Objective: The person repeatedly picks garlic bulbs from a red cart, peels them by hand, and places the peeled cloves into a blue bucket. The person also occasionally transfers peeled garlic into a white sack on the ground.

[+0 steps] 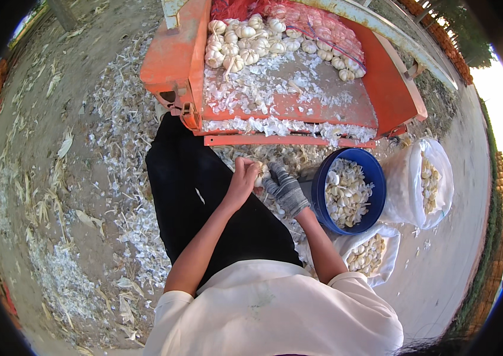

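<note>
Dead centre of the frame, the bare left hand (pixel 243 178) and the grey-gloved right hand (pixel 284 188) are both clamped on one garlic bulb (pixel 260 173), held over the black-trousered lap. Just right of them is a blue bucket (pixel 376 178) of cloves, with white sacks (pixel 435 184) beside and below it. Further up, the orange tabletop (pixel 322 107) carries papery skins and a pile of whole bulbs (pixel 245 38) at the top.

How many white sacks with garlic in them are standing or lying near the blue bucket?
2. One open white sack stands just right of the blue bucket; another white sack lies below the bucket, beside the person's right arm. More may be hidden.
</note>
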A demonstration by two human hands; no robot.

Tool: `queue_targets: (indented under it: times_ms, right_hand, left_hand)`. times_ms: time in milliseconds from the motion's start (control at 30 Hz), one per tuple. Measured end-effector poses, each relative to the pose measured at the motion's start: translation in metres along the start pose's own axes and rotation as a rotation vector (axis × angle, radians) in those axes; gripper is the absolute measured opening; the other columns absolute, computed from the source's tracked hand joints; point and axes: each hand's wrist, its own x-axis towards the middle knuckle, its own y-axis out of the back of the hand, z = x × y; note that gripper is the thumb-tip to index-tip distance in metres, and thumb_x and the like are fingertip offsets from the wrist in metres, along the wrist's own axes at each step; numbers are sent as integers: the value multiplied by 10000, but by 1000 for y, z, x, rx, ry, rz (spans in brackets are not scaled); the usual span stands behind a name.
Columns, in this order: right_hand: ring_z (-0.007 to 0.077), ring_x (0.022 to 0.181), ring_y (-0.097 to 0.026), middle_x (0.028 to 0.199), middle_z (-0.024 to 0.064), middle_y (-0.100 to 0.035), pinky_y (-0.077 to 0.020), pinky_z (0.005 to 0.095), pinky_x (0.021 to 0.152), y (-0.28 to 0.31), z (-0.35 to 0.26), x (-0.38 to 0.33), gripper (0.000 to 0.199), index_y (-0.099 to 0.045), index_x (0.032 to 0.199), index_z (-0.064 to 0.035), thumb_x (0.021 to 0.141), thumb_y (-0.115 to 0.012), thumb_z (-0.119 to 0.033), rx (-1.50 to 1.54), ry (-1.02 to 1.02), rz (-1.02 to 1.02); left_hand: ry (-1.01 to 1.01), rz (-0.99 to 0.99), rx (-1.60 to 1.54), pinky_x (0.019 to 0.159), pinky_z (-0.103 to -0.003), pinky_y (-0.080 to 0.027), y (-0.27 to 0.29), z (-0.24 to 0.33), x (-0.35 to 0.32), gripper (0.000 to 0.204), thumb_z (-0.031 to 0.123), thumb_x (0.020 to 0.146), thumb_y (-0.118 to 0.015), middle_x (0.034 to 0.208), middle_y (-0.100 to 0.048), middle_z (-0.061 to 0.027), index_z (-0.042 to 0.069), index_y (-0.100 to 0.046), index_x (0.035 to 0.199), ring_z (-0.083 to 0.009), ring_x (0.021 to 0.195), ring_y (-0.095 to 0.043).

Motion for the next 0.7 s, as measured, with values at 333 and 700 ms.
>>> queue_targets:
  times_ms: [333, 700]
  right_hand:
    - [355, 788, -577, 881, 223, -568, -455, 395, 678, -27, 54, 7, 392, -423, 1119, -15, 766, -568, -106, -219, 230, 60]
    - [158, 877, -568, 1007, 60, -569, -500, 262, 762, 1, 38, -47, 267, -498, 1122, -20, 859, -454, -3, 866, -216, 339]
  left_hand:
    - [-112, -11, 600, 733, -370, -438, -18, -17, 2, 304, 233, 909, -446, 967, -546, -196, 2, -434, 1106, -325, 850, -562]
    - [270, -164, -182, 525, -276, -460, -34, -18, 0, 324, 329, 938, -355, 837, -556, -77, 63, -436, 1105, -156, 604, -563]
